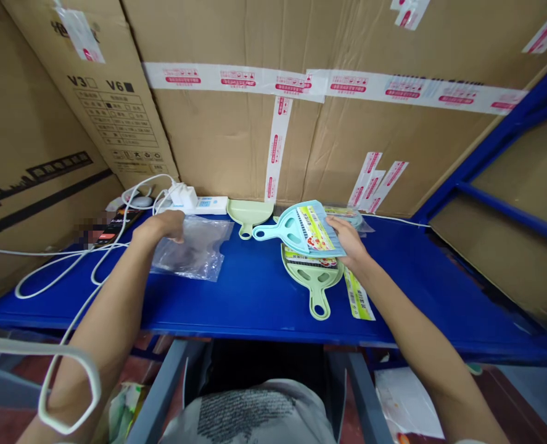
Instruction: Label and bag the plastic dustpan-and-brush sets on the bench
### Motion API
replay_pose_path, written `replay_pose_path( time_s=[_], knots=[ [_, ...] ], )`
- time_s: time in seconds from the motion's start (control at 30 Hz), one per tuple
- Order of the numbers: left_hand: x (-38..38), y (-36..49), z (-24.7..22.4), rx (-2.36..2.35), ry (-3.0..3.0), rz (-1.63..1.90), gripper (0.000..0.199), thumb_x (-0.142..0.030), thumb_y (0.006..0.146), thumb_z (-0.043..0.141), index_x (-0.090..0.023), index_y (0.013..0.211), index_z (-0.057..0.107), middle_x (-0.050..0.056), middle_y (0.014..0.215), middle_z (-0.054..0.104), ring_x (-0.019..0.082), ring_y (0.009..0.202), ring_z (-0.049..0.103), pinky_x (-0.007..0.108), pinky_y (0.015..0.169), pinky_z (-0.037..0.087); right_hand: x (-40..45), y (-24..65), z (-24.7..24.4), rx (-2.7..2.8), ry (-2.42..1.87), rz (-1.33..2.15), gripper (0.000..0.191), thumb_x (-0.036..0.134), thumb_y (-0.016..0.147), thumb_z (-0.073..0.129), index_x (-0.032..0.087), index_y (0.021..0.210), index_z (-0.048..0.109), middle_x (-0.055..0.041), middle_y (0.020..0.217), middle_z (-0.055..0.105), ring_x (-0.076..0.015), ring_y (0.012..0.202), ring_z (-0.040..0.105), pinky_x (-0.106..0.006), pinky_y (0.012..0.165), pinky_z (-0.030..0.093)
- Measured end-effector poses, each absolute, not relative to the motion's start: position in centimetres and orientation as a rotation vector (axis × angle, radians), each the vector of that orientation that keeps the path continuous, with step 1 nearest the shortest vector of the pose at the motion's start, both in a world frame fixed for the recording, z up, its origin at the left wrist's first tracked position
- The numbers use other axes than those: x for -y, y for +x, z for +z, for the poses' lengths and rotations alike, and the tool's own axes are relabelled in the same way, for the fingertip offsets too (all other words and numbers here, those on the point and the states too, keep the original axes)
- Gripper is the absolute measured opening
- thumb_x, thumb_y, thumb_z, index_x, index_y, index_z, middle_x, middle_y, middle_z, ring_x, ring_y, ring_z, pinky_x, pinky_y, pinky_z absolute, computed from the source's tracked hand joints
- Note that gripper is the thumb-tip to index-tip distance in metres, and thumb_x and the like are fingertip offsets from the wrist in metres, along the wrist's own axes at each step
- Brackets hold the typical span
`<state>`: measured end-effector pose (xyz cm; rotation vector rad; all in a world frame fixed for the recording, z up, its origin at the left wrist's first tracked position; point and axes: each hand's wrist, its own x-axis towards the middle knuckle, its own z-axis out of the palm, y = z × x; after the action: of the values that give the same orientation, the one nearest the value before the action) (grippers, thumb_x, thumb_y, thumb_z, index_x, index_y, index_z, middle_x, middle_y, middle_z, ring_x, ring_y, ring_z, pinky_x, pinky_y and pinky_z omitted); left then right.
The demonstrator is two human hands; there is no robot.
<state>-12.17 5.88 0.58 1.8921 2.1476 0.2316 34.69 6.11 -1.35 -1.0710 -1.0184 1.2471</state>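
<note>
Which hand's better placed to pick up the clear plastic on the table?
Left hand, I'd say: its fingers are already at the clear plastic, though contact is unclear. The right hand is farther off and holding the blue dustpan set.

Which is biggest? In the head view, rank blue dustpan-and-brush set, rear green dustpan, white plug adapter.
1. Blue dustpan-and-brush set
2. Rear green dustpan
3. White plug adapter

Bare arms (121, 296) reach forward — left hand (166, 224) bent downward, right hand (348, 239) closed in a grip
</note>
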Motion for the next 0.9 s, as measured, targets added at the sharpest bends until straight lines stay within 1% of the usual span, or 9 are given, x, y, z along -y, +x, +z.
replay_pose_path(
  time_s=[0.1, 0.2, 0.3, 0.4, 0.53, 0.6, 0.67, 0.8, 0.9],
  knots=[
    [-5.4, -11.8, 1.8, -2.087, 1.910, 0.107, 0.009, -0.007, 0.069, 0.074, -0.014, 0.073, 0.071, 0.002, 0.061, 0.069, 0.023, 0.072, 0.069, 0.026, 0.070, 0.049, -6.0, 34.5, -1.2, 0.947, -1.083, 1.273, 0.022, 0.033, 0.072, 0.082, 0.024, 0.086, 0.068, -0.0004, 0.076, 0.076, -0.0260, 0.077, 0.076, -0.036, 0.070, 0.063],
    [-4.6, -11.4, 2.9, -2.033, 1.885, 0.203, 0.012, -0.011, 0.083, 0.060, -0.014, 0.089, 0.070, 0.001, 0.073, 0.075, 0.020, 0.075, 0.071, 0.023, 0.069, 0.048, -5.9, 34.3, -1.2, 0.913, -1.068, 1.319, 0.018, 0.027, 0.074, 0.076, 0.023, 0.091, 0.071, -0.0005, 0.080, 0.078, -0.0231, 0.076, 0.075, -0.033, 0.069, 0.062],
    [-4.0, -10.8, 3.7, -2.228, 1.888, 0.431, 0.019, -0.010, 0.083, 0.059, -0.014, 0.099, 0.068, 0.003, 0.071, 0.070, 0.022, 0.072, 0.066, 0.025, 0.065, 0.043, -5.9, 34.3, -1.3, 0.908, -1.066, 1.302, 0.028, 0.023, 0.075, 0.073, 0.024, 0.104, 0.072, 0.0011, 0.084, 0.079, -0.0217, 0.077, 0.075, -0.031, 0.069, 0.061],
    [-3.5, -10.0, 4.2, -2.397, 2.049, 0.780, 0.028, -0.014, 0.089, 0.056, -0.014, 0.113, 0.070, 0.004, 0.077, 0.064, 0.022, 0.074, 0.058, 0.027, 0.067, 0.035, -5.9, 34.4, -1.3, 0.923, -1.062, 1.281, 0.033, 0.023, 0.076, 0.072, 0.025, 0.109, 0.073, 0.0010, 0.089, 0.080, -0.0219, 0.079, 0.076, -0.032, 0.070, 0.062],
    [-2.8, -9.2, 4.9, -1.923, 2.163, 1.089, 0.032, -0.024, 0.098, 0.051, -0.016, 0.120, 0.073, -0.001, 0.070, 0.053, 0.016, 0.065, 0.045, 0.024, 0.065, 0.033, -5.8, 34.4, -1.0, 0.904, -0.997, 1.325, 0.027, 0.025, 0.078, 0.075, 0.022, 0.105, 0.073, -0.0010, 0.094, 0.081, -0.0222, 0.085, 0.077, -0.033, 0.076, 0.064],
    [-2.3, -9.2, 5.3, -1.647, 2.129, 1.076, 0.033, -0.036, 0.099, 0.056, -0.016, 0.118, 0.074, -0.002, 0.068, 0.053, 0.014, 0.062, 0.041, 0.023, 0.061, 0.031, -5.6, 34.3, -0.8, 0.879, -0.983, 1.420, 0.025, 0.032, 0.081, 0.078, 0.022, 0.103, 0.072, -0.0028, 0.094, 0.081, -0.0241, 0.086, 0.078, -0.035, 0.076, 0.065],
    [-1.7, -9.3, 5.8, -1.450, 2.125, 0.966, 0.035, -0.044, 0.096, 0.064, -0.016, 0.114, 0.076, -0.001, 0.069, 0.060, 0.014, 0.063, 0.045, 0.023, 0.060, 0.034, -5.3, 34.1, -0.7, 0.868, -0.986, 1.472, 0.029, 0.035, 0.081, 0.081, 0.022, 0.105, 0.071, -0.0032, 0.095, 0.082, -0.0251, 0.085, 0.079, -0.037, 0.074, 0.066],
    [-0.9, -8.3, 6.4, -1.137, 2.117, 0.548, 0.027, -0.042, 0.094, 0.071, -0.017, 0.102, 0.075, 0.002, 0.072, 0.071, 0.017, 0.068, 0.062, 0.025, 0.067, 0.046, -5.0, 34.1, -0.5, 0.943, -1.020, 1.407, 0.048, 0.021, 0.073, 0.085, 0.023, 0.117, 0.068, -0.0023, 0.094, 0.082, -0.0230, 0.078, 0.079, -0.032, 0.067, 0.065],
    [-1.1, -6.2, 5.6, -0.985, 2.152, 0.405, 0.025, -0.041, 0.095, 0.074, -0.017, 0.093, 0.078, 0.006, 0.084, 0.077, 0.018, 0.077, 0.070, 0.026, 0.073, 0.051, -5.3, 34.7, 0.0, 1.008, -1.053, 1.373, 0.052, 0.017, 0.070, 0.084, 0.021, 0.119, 0.067, -0.0034, 0.089, 0.082, -0.0225, 0.073, 0.078, -0.030, 0.064, 0.063]
  ],
)
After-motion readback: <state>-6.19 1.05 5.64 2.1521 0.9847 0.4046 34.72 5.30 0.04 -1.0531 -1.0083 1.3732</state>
